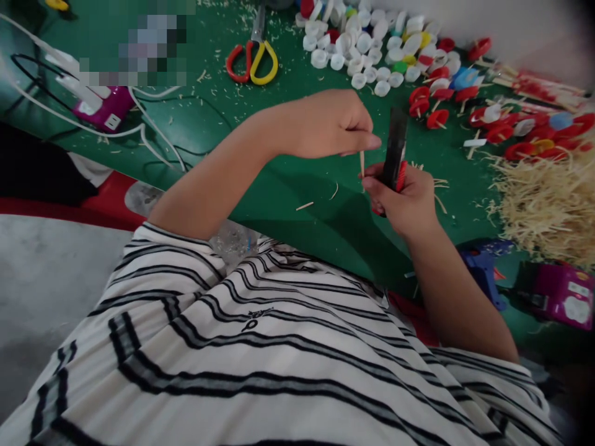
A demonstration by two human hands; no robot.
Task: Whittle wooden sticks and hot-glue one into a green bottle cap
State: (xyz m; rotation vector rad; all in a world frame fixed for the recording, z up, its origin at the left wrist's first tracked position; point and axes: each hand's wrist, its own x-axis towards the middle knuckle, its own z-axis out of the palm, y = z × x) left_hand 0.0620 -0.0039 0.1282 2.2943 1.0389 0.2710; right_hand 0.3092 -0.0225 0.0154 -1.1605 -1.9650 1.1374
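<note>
My left hand (pixel 341 124) is closed, with thumb and fingertip pinching the upper end of a thin pale wooden stick (pixel 362 163). The stick points downward, and its lower end meets the fingertips of my right hand (pixel 402 195). That hand is wrapped round a utility knife (pixel 395 145) with a wide dark blade pointing up and a red and black handle. The blade stands just to the right of the stick, apart from it. On the green table (pixel 288 179) below lies a short bit of stick (pixel 305 206), along with a curled shaving.
Scissors (pixel 252 62) with red and yellow handles lie at the back. White and coloured bottle caps (pixel 365 43) are heaped behind my hands. Red caps on sticks (pixel 499 130), wood shavings (pixel 548 198), a blue glue gun (pixel 486 269) and a purple power socket (pixel 564 294) are at right.
</note>
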